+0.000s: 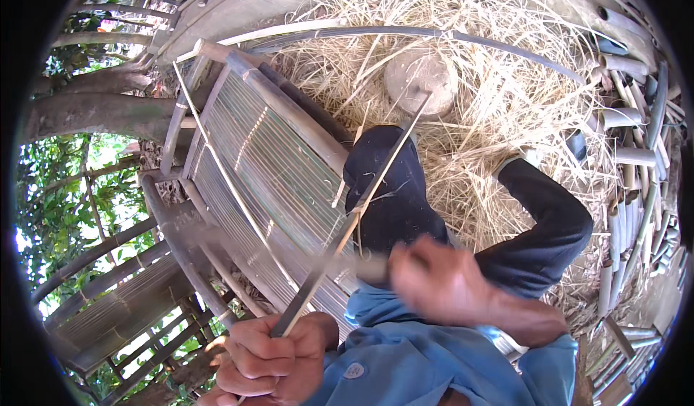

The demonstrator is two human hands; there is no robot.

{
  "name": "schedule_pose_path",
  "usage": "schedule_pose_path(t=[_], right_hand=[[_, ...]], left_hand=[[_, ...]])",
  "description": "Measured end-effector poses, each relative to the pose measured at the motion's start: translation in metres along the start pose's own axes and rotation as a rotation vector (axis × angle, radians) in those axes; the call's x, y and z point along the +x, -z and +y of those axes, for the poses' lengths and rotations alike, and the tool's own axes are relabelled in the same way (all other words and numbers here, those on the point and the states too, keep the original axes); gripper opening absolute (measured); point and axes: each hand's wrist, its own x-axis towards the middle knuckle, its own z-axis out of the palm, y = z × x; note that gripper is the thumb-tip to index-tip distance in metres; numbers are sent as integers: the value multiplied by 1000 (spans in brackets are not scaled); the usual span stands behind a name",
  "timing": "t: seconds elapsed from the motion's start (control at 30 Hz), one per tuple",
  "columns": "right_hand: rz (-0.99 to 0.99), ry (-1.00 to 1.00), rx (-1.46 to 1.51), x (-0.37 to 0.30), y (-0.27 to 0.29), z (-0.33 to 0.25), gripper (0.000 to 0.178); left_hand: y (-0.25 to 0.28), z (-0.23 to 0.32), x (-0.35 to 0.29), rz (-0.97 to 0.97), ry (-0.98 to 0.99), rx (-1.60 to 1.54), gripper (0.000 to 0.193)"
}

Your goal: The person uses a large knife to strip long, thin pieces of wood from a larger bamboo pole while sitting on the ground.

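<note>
1. One long, narrow strip of split bamboo [354, 214], dark on one face and pale along its edge, runs from about 7 o'clock up toward 1 o'clock, passing over the dark-trousered left knee [387, 164]. Its far end overlaps the round, pale-brown wooden block [418, 81] at 12 o'clock; whether they touch, I cannot tell.

2. The left hand [260, 359], at 7 o'clock, is closed in a fist around the strip's near end.

3. The right hand [448, 283], at 5 o'clock, is motion-blurred but seems curled around a dark handle; a blurred grey tool [372, 267], probably a blade, reaches toward 9 o'clock across the strip.

4. Expect the strip to be light, stiff over short spans and springy over its full length. The dark face looks smooth, so perhaps slippery; the grain could split.

5. Best hold: near the 7 o'clock end, pressing the broad faces, with skin off the likely sharp edges.
</note>
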Motion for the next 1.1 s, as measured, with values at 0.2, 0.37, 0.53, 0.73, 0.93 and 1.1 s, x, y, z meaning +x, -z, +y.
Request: schedule_pose_path(t=[0.2,0.37,0.53,0.73,0.93,1.1], right_hand=[[-36,-70,-118,1,10,12,12],[22,-358,-209,1,-18,95,15],[-29,-212,-213,1,-28,109,24],[-114,-728,-211,-26,-70,312,15],[-13,-818,-231,-62,-94,407,17],[-60,-828,-199,-49,-86,380,32]], left_hand=[[5,-2,3,-3,5,25,41],[-10,-19,10,16,-20,23,41],[4,-17,11,-16,-26,27,40],[-1,-31,15,-87,-52,-102,31],[4,-42,29,-77,12,-102,28],[5,-38,32,-27,-12,123,33]])
